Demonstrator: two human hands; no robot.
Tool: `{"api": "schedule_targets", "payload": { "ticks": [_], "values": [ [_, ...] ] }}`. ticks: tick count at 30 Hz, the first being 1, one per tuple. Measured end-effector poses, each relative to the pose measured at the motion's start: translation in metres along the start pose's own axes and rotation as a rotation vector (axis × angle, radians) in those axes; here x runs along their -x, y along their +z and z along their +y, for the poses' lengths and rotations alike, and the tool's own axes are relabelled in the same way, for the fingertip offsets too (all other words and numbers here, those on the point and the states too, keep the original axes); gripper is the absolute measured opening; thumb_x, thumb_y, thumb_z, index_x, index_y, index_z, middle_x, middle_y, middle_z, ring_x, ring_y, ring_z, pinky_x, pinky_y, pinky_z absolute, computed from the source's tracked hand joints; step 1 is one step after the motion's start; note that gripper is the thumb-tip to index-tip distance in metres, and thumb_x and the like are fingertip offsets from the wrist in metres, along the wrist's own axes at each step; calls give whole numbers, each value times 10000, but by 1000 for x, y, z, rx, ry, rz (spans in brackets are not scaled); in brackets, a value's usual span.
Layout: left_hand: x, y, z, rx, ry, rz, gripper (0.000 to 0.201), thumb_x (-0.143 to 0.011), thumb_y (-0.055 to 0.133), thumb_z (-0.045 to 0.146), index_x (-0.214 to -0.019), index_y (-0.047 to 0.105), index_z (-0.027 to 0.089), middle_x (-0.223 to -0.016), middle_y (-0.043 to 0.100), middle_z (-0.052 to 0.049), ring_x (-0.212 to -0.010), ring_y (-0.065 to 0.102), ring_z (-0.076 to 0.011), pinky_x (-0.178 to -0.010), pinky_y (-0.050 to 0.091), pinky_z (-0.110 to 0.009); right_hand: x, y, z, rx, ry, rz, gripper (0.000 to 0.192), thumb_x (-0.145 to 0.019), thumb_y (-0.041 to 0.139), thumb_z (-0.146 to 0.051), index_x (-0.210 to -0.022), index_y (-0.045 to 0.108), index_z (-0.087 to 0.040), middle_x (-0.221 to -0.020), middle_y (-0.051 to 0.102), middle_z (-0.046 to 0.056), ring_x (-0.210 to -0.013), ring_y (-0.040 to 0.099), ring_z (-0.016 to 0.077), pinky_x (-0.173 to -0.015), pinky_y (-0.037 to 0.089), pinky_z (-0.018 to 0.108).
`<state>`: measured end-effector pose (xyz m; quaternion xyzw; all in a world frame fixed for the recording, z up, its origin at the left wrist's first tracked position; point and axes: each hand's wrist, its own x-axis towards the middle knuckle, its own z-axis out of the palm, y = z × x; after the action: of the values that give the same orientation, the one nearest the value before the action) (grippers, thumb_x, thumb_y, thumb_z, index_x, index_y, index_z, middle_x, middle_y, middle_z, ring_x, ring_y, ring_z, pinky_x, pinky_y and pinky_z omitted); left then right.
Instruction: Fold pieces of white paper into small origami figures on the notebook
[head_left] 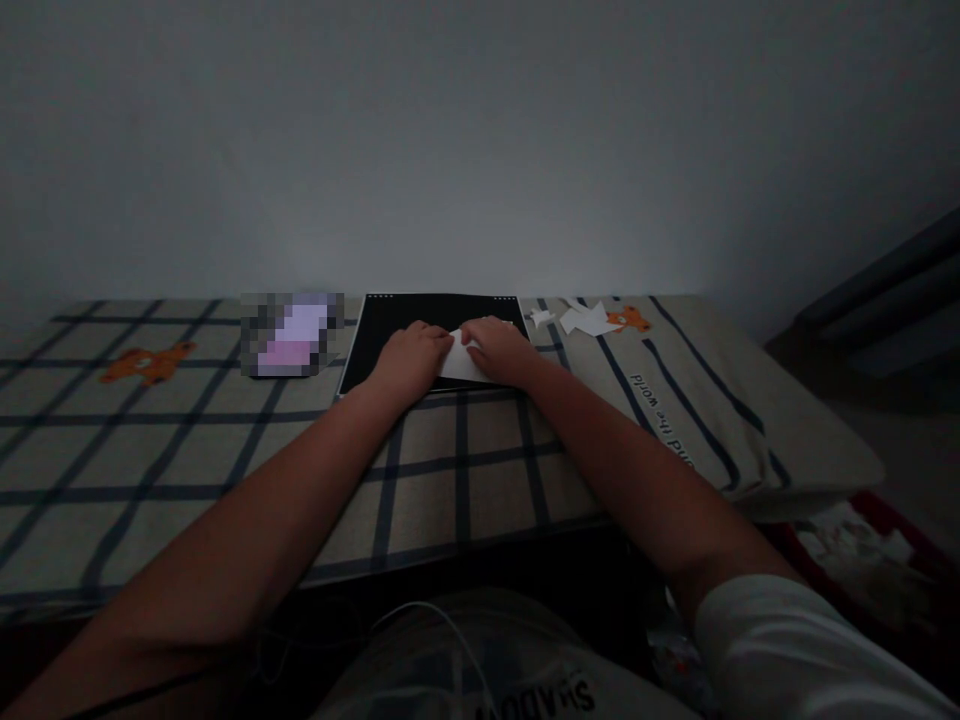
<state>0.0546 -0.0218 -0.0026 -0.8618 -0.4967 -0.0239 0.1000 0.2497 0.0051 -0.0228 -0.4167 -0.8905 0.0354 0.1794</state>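
Both forearms are bare from wrist to well past the elbow. The right arm's upper part wears a white short sleeve [795,650], loose and softly creased. The left hand [411,362] and right hand [499,350] carry no rings, watch or gloves. A thin white cable [450,625] curves across light printed fabric over the lap.

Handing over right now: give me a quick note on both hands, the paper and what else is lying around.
Left hand: pressing flat on the white paper, not gripping it.
Right hand: flat on the same paper's right part.
The paper lies on a black mat on the checked cloth.
Done: the paper looks partly folded.
Left: the fold is unfinished, how far is unclear.
White paper scraps lie right of the mat.
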Motion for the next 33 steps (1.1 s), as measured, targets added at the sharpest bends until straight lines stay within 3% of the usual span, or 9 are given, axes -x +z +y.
{"api": "schedule_targets", "payload": {
  "ticks": [4, 10, 14, 19, 22, 27, 33],
  "values": [
    [1, -4, 9, -32, -5, -17, 396, -1020, 415, 121, -1293, 701, 117, -1324, 705, -165, -1205, 611, -322, -860, 538, -421, -2, 2, 0, 11, -18, -58, 285, -985, 414, -153, -1180, 622, -164, -1271, 700, 148, -1213, 602, 284, -1023, 445, 413],
    [3, -10, 17, -76, -35, -37, 342, -1015, 438, 99, -1215, 714, 115, -1292, 712, -154, -1169, 619, -312, -812, 528, -386, 0, -4, 6, 102, 175, -59, 303, -1038, 349, -186, -1199, 601, -136, -1219, 722, 166, -1144, 651, 276, -1006, 431, 395],
    [4, -9, 16, -60, -44, -35, 364, -1013, 424, 87, -1235, 710, 123, -1310, 706, -153, -1179, 618, -318, -799, 521, -391, 3, -5, 9, 139, 239, -37, 282, -1013, 406, -185, -1198, 610, -123, -1236, 717, 181, -1159, 653, 298, -1060, 411, 428],
    [4, -3, 6, -29, -39, 14, 359, -1014, 446, 132, -1248, 717, 160, -1355, 701, -118, -1170, 624, -310, -783, 516, -387, 6, -7, 15, 66, 205, -33, 357, -980, 500, -209, -1316, 594, -133, -1346, 684, 169, -1249, 611, 296, -1080, 427, 435],
    [5, -1, 1, 18, -47, 46, 340, -1048, 467, 292, -1234, 735, 197, -1382, 696, -83, -1186, 621, -304, -824, 522, -388, 8, -9, 21, 38, 174, -29, 412, -980, 529, -240, -1375, 597, -143, -1401, 662, 149, -1292, 581, 297, -1076, 442, 440],
    [5, -1, -5, 47, -1, 77, 382, -1036, 511, 400, -1286, 732, 214, -1469, 637, -93, -1287, 576, -340, -927, 520, -449, 10, -13, 25, 90, 106, -48, 374, -996, 531, -265, -1308, 687, -131, -1370, 676, 146, -1265, 579, 299, -1090, 430, 447],
    [3, 3, -13, 199, 196, 116, 394, -1050, 480, 405, -1262, 752, 216, -1330, 727, -73, -1229, 617, -300, -1005, 495, -449, 12, -17, 24, 132, 91, -56, 349, -1004, 551, -299, -1276, 733, -179, -1281, 694, 131, -1204, 594, 287, -1044, 445, 429]
  ]
}}
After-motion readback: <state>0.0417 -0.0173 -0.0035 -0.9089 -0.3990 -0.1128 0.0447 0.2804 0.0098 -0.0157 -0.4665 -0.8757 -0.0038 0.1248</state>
